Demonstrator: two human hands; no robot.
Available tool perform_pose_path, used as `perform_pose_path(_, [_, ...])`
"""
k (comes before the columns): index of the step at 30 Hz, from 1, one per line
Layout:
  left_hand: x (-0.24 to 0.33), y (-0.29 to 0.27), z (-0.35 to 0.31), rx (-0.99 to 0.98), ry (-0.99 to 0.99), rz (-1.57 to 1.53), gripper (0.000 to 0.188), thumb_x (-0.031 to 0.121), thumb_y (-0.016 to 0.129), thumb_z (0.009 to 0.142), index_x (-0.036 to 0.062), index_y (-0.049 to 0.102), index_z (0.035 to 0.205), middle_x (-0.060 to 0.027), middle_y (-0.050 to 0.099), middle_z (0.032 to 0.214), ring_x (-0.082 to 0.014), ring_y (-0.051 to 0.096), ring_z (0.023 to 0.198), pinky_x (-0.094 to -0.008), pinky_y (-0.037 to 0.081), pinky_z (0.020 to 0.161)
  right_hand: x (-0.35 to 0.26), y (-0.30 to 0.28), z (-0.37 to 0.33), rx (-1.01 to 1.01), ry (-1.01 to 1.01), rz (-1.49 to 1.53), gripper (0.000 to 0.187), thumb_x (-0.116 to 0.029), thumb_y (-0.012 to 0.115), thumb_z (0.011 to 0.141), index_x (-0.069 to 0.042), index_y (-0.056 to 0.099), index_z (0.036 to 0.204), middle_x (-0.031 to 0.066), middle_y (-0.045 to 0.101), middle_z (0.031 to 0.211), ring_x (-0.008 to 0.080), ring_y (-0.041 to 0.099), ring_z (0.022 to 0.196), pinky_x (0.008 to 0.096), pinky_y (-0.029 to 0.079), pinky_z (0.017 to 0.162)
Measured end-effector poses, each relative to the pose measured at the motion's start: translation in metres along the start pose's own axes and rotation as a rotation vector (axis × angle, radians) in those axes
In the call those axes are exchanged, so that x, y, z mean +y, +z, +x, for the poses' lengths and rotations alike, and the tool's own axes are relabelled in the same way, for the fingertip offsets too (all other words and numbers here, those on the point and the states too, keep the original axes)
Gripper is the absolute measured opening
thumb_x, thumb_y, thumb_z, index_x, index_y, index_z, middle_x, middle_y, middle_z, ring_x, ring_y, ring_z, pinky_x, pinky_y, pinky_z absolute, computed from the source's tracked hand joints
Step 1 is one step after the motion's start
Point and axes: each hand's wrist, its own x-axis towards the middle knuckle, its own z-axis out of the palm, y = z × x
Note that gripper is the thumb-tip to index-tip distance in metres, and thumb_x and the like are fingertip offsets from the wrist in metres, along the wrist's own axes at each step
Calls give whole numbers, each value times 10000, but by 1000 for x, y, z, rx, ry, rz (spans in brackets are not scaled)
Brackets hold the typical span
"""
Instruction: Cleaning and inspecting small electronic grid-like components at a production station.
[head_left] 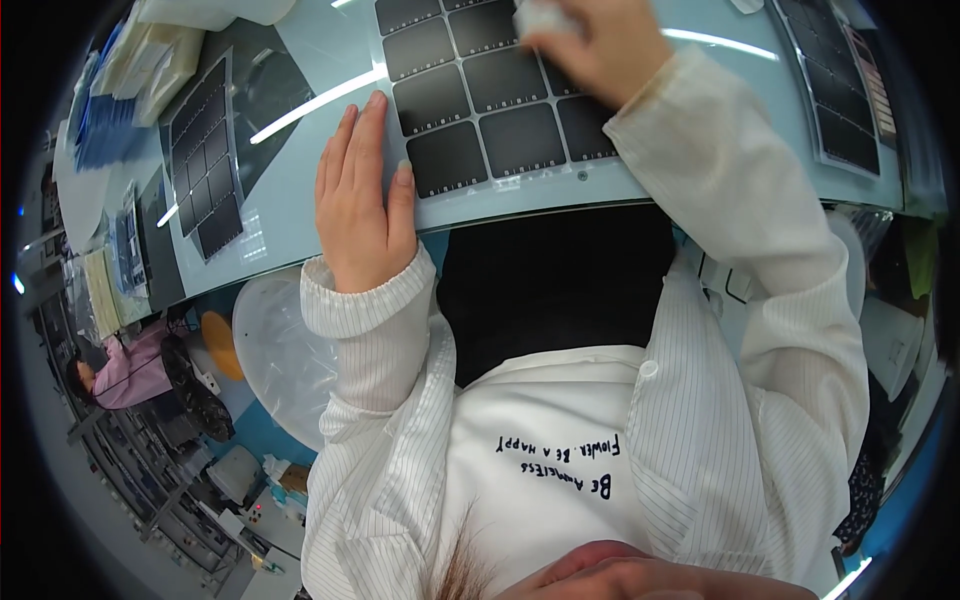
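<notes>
A sheet of dark rounded rectangles (520, 138), set in rows with pale gaps between them, lies on the glossy table in front of me. Flat on the tabletop at its left edge rests my left hand (362, 200), fingers stretched out, the thumb by the sheet's border. My right hand (612, 48) is over the sheet's upper right part, slightly blurred. Its fingers are closed on a white wad (542, 18), perhaps cloth or tissue, pressed against or just above the sheet. The sheet's far end runs out of the picture.
Similar dark sheets lie at the left (205, 160) and right (835, 90) of the table (290, 195). Stacked yellowish and blue plastic packs (165, 70) stand at the far left. Below the table edge is a bin with a clear liner (285, 350). A person in pink (140, 370) is farther off left.
</notes>
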Motion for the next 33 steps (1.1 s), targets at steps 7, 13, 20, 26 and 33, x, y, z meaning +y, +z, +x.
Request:
perform_pose_path(7, [0, 0, 2, 8, 2, 8, 524, 111, 508, 802, 36, 452, 1318, -120, 521, 1293, -335, 432, 1237, -417, 333, 1021, -1, -27, 22, 570, -263, -289, 230, -191, 686, 747, 3, 589, 824, 180, 536, 822, 366, 576, 731, 418, 489, 657])
perform_pose_path(13, [-3, -6, -3, 3, -5, 24, 525, 101, 497, 802, 30, 445, 1320, -124, 517, 1297, -349, 434, 1233, -422, 334, 1018, -55, 34, -1, 333, -517, -110, 258, -220, 684, 751, -11, 616, 886, 158, 577, 953, 335, 603, 817, 399, 492, 731])
perform_pose_path(20, [-9, -6, -5, -2, 7, -33, 492, 170, 462, 845, 15, 446, 1312, -132, 503, 1313, -357, 435, 1232, -431, 325, 1026, -64, 45, -7, 238, -553, -119, 271, -190, 729, 703, -6, 588, 844, 174, 568, 867, 344, 573, 769, 409, 470, 666])
perform_pose_path(26, [-12, -5, -8, 96, -104, -382, 424, 114, 469, 853, -26, 493, 1252, -213, 529, 1244, -361, 503, 1154, -397, 370, 990, -21, -14, 38, 525, -263, -285, 183, -141, 656, 743, 15, 563, 769, 199, 537, 817, 394, 567, 743, 431, 482, 654])
perform_pose_path(33, [-21, -1, -17, 379, -310, -678, 328, 33, 451, 877, -51, 530, 1184, -165, 600, 1137, -258, 603, 1005, -342, 446, 888, -78, 56, -13, 194, -545, -18, 291, -175, 739, 704, 8, 602, 884, 158, 550, 835, 311, 577, 755, 354, 470, 627])
